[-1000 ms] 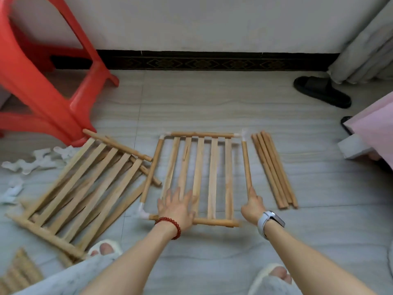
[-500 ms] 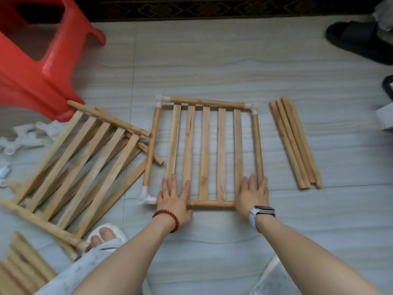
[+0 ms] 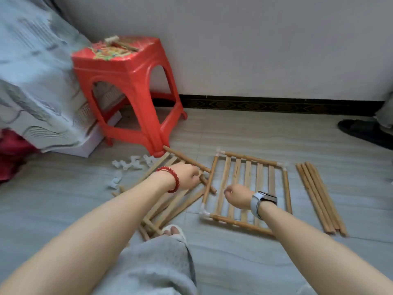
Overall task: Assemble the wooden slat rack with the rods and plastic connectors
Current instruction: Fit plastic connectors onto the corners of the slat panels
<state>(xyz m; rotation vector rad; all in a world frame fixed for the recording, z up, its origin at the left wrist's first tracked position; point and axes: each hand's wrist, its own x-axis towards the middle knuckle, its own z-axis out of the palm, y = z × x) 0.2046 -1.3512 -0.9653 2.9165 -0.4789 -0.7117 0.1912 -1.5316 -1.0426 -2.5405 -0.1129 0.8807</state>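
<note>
A slat frame with white corner connectors is laid flat on the floor. Above its slats the right hand is held with fingers curled, nothing gripped. To its left, the left hand is curled over a pile of slat panels; whether a rod is gripped cannot be told. Loose rods are laid to the frame's right, loose connectors by a red stool.

No readable text, labels, brand names, numbers or signs appear anywhere. The red stool's seat, up and left of the left hand, carries a colourful printed pattern, too blurred to make out any characters.
</note>
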